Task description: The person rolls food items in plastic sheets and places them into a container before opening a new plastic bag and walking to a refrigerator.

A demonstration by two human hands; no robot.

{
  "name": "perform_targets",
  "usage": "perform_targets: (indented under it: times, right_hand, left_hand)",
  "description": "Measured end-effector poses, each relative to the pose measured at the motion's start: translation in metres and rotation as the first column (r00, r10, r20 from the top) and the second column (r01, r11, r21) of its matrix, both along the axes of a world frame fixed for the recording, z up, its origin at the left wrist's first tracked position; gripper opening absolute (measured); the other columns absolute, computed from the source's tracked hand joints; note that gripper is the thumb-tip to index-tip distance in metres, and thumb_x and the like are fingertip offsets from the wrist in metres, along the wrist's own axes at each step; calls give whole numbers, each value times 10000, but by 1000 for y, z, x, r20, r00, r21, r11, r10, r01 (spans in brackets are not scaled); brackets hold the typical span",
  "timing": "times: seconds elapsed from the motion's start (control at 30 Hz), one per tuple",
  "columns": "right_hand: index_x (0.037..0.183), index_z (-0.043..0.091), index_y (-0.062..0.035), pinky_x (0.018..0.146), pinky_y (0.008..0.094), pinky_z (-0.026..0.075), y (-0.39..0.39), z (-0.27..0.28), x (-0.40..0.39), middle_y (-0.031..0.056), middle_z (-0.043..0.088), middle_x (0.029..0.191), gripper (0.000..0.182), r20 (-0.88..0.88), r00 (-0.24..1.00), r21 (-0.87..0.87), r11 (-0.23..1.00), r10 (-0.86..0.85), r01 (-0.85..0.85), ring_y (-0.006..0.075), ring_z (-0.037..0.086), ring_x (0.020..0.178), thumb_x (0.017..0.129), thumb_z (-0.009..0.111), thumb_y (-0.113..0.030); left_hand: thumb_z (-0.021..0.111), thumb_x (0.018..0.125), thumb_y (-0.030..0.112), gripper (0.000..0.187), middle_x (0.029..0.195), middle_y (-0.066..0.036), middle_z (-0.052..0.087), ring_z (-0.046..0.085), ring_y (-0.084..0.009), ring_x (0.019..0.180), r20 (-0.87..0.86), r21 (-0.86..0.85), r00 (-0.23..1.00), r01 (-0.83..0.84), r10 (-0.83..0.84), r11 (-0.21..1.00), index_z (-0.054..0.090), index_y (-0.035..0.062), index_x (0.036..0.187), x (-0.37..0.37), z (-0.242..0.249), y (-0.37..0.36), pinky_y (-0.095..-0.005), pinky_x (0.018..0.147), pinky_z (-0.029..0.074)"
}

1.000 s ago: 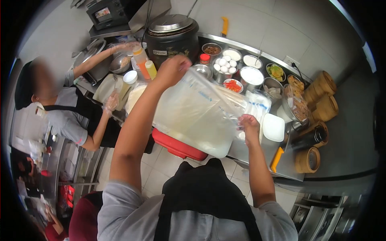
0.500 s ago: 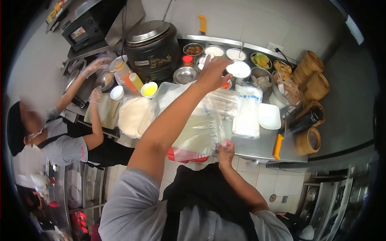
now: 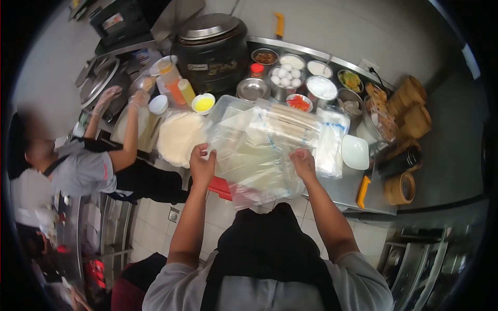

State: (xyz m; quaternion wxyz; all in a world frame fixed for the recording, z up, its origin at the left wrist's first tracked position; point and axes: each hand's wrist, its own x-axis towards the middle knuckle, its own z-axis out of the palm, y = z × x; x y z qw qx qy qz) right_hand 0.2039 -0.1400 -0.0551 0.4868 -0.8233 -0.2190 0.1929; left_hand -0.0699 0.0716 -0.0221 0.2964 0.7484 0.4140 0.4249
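Note:
A clear plastic sheet [image 3: 259,179] lies spread over a clear plastic tub [image 3: 228,103] at the front of the steel counter. My left hand [image 3: 202,165] is at the sheet's left edge, thumb and fingers apart. On the other side, my right hand [image 3: 303,163] pinches the sheet's right edge. Beyond the sheet, long wrapped rolls [image 3: 290,122] lie across the tub. Right of them is a flat pack of white wrappers in clear plastic [image 3: 330,142]. A stack of round pale wrappers [image 3: 179,137] sits to the left of my left hand.
Behind are bowls of eggs [image 3: 285,76], chopped red pepper [image 3: 299,103] and white powder [image 3: 321,87], beside a black soup warmer [image 3: 210,57]. A white dish [image 3: 355,152] and an orange-handled knife [image 3: 364,191] lie right. A gloved co-worker [image 3: 83,166] works at left.
My left hand has come back from above the far bowls to the sheet's left edge. The eggs and red pepper now show fully. The co-worker's hands have moved closer together.

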Motion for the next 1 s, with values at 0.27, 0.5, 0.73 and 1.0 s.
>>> perform_targets:
  times: [0.27, 0.5, 0.73, 1.0]
  right_hand:
    - [1119, 647, 32, 707, 273, 538, 35, -16, 2, 81, 702, 952, 364, -338, 941, 144, 989, 31, 20, 132, 655, 808, 894, 742, -239]
    - [988, 668, -2, 644, 257, 500, 20, -17, 5, 25, 678, 784, 256, -135, 985, 234, 969, 109, -75, 106, 614, 682, 926, 715, -246]
    - [982, 663, -10, 649, 237, 492, -20, -2, 8, 2, 646, 789, 215, -59, 998, 351, 936, 20, 2, 73, 578, 686, 950, 704, -219]
    - [1035, 649, -30, 631, 224, 480, -43, 26, 3, -1, 637, 827, 229, -117, 983, 495, 850, -143, 183, 72, 575, 689, 966, 693, -244]
  left_hand:
    - [794, 818, 199, 413, 833, -41, 649, 592, -136, 661, 11, -714, 997, -44, 75, 699, 634, -11, 1135, 23, -5, 47, -298, 514, 459]
    - [697, 882, 137, 148, 823, -3, 653, 568, -94, 669, 195, -655, 976, 200, -93, 728, 692, 26, 981, 42, -16, 63, -264, 552, 449]
    - [629, 923, -4, 53, 860, 15, 641, 572, -78, 802, 330, -279, 903, 373, -277, 885, 658, 26, 956, 79, 19, 32, -235, 763, 455]
    - [637, 958, 41, 40, 948, 15, 651, 583, -77, 888, 463, -79, 758, 551, -459, 831, 641, 19, 991, 136, 67, 21, -243, 795, 461]
